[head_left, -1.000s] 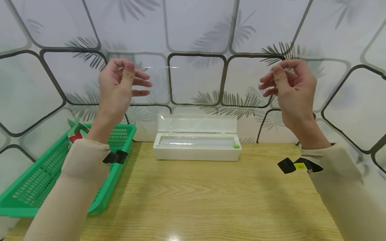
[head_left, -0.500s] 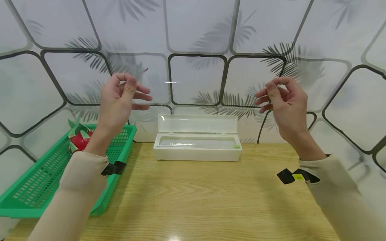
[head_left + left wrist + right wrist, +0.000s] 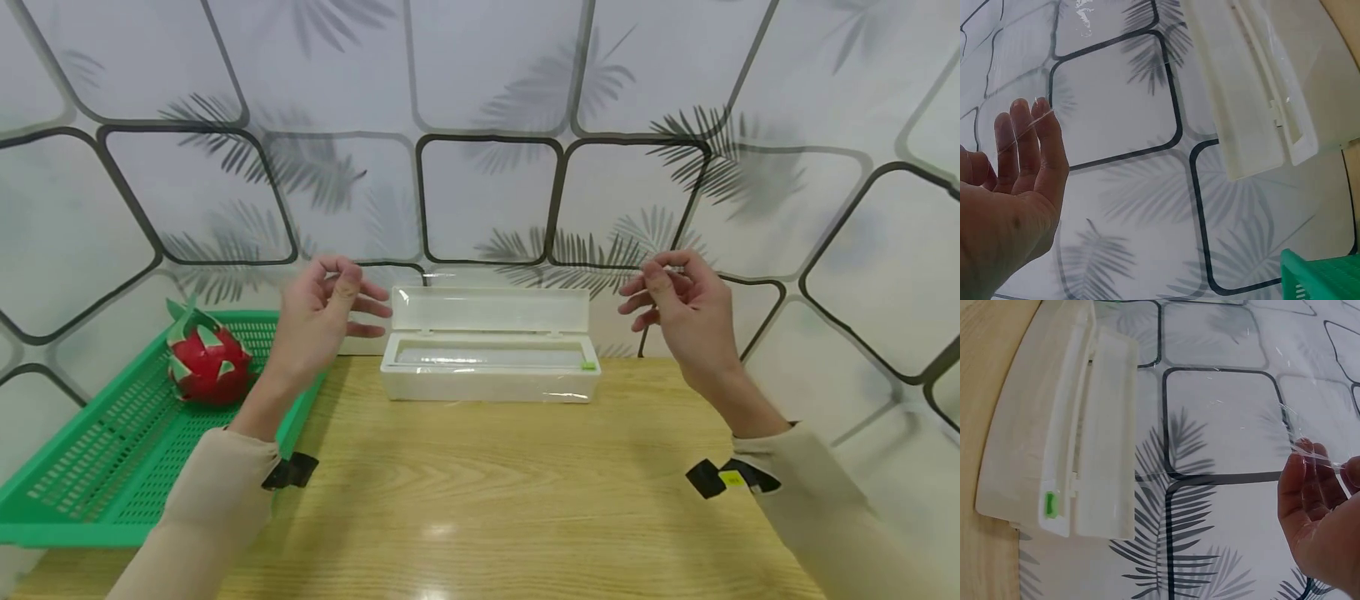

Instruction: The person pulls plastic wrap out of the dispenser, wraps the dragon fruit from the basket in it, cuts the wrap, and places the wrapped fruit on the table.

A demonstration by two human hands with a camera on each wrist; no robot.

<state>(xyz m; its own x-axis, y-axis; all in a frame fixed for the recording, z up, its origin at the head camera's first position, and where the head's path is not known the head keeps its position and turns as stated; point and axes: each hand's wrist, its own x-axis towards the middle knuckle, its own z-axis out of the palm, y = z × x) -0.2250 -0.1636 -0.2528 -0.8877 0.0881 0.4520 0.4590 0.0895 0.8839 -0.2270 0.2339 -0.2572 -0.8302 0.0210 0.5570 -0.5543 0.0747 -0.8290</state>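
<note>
My left hand point(image 3: 318, 321) and right hand point(image 3: 690, 321) are raised apart above the table. Each pinches a corner of a transparent sheet of cling film point(image 3: 1300, 428) between thumb and index finger, the other fingers loosely extended. In the left wrist view, the film's edge crosses in front of the left fingers point(image 3: 1022, 140). The sheet spans the space between the hands and shows mostly by its glints. Behind it, a white cling film dispenser point(image 3: 491, 385) stands against the wall with its lid point(image 3: 491, 310) raised and a green slider point(image 3: 588, 365) at its right end.
A green plastic basket point(image 3: 67, 533) occupies the left side of the table, partly behind the left forearm. Inside it lies a red dragon fruit point(image 3: 213, 367) with green leaf tips. The wood-grain table point(image 3: 480, 475) ends at a patterned wall point(image 3: 487, 200).
Both hands have come down from high in front of the wall, slightly inward, carrying the film with them. The dragon fruit, earlier mostly behind the left arm, now shows almost whole.
</note>
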